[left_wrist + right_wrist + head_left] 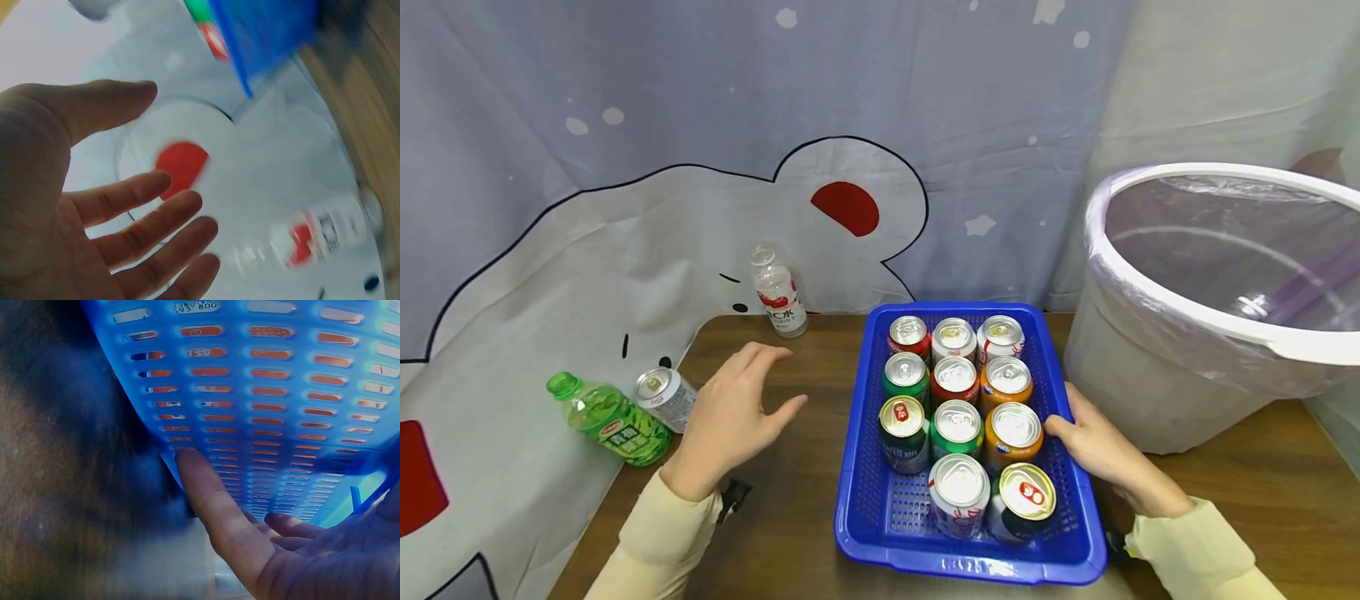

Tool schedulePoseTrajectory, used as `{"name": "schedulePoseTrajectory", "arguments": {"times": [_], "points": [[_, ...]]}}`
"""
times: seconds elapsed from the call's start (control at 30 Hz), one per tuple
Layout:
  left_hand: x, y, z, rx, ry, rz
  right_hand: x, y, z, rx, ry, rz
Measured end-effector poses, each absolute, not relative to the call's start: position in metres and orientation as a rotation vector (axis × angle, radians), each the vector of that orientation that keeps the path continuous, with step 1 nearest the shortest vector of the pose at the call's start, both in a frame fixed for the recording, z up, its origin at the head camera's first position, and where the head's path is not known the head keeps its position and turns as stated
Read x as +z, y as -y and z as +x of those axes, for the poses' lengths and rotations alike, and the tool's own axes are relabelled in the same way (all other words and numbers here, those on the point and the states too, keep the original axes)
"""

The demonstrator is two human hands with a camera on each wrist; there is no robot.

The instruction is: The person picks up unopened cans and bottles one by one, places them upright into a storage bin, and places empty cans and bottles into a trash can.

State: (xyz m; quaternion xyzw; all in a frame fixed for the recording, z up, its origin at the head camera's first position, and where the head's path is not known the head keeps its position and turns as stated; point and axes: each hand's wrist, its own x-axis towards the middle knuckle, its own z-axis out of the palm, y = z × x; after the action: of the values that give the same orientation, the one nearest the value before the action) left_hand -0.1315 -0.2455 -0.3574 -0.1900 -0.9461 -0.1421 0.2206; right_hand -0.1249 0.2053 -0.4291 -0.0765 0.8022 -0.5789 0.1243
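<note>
A blue plastic basket [970, 567] holds several drink cans, among them orange cans [1013, 429], green cans [957, 421] and a dark can with a gold top [1026, 492]. My right hand [1101, 446] grips the right rim, thumb over the edge. In the right wrist view its fingers [212, 500] lie against the slotted outer wall. To the left of the basket, my left hand [730, 412] hangs in the air with thumb and fingers spread and nothing in it. Behind that hand is a silver can [664, 396], beside a green bottle [617, 423] lying tilted.
A clear bottle with a red and white label [778, 296] stands at the table's back edge by the curtain [1000, 125]. On the right stands a large white bin [1138, 375] lined with a clear bag, close to the basket. Brown wooden tabletop [790, 500] lies underneath.
</note>
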Motion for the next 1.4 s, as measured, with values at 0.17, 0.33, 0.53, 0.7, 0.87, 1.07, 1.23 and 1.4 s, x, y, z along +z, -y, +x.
{"name": "schedulePoseTrajectory", "arguments": {"times": [0.17, 0.33, 0.53, 0.7, 0.87, 1.07, 1.23, 1.4], "points": [[-0.360, 0.277, -0.148, -0.312, 2.619, -0.403, -0.429, -0.206, -0.125, -1.691, -2.335, -0.217], [-0.361, 0.304, -0.158, -0.202, 2.637, -0.315, -0.428, -0.205, -0.124, -1.694, -2.333, -0.201], [-0.361, 0.331, -0.165, -0.033, 2.721, -0.249, -0.427, -0.205, -0.124, -1.698, -2.332, -0.216], [-0.364, 0.348, -0.173, 0.075, 2.937, -0.166, -0.427, -0.205, -0.123, -1.695, -2.334, -0.203], [-0.370, 0.363, -0.179, 0.124, 3.073, -0.101, -0.427, -0.205, -0.123, -1.694, -2.330, -0.190], [-0.371, 0.373, -0.181, 0.181, 3.108, -0.098, -0.428, -0.205, -0.123, -1.681, -2.347, -0.195], [-0.370, 0.375, -0.181, 0.203, 3.151, -0.062, -0.429, -0.206, -0.124, -1.679, -2.351, -0.210], [-0.373, 0.379, -0.183, 0.187, 3.217, -0.021, -0.428, -0.206, -0.123, -1.676, -2.347, -0.199]]}}
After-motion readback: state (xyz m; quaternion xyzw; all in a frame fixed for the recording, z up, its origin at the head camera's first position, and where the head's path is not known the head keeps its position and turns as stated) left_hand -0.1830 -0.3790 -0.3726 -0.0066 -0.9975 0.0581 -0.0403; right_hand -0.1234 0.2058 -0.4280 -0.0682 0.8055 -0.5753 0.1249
